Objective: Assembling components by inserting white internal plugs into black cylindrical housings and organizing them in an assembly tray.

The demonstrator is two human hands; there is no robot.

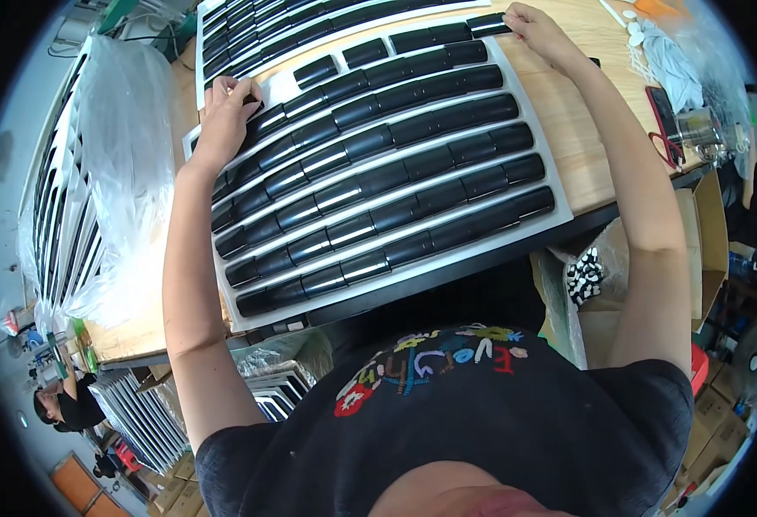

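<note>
A white tray (559, 217) lies on the table in front of me, with several rows of glossy black curved pieces (366, 188) set end to end. My right hand (540, 36) is closed at the far right corner, pinching a glossy black piece (488, 24) at the end of the farthest row. In that row some black pieces stand apart, with pale gaps between them. At the far left edge of the tray, my left hand (228, 108) has its fingers bent together over a black piece (256, 102); the hand mostly hides it.
Beyond lies a second tray of black pieces (288, 34). Clear plastic film (133, 164) covers more trays at left. A phone (663, 114), a glass container (699, 129) and a light cloth (671, 73) lie at far right. Below the table edge stands a cardboard box (707, 241).
</note>
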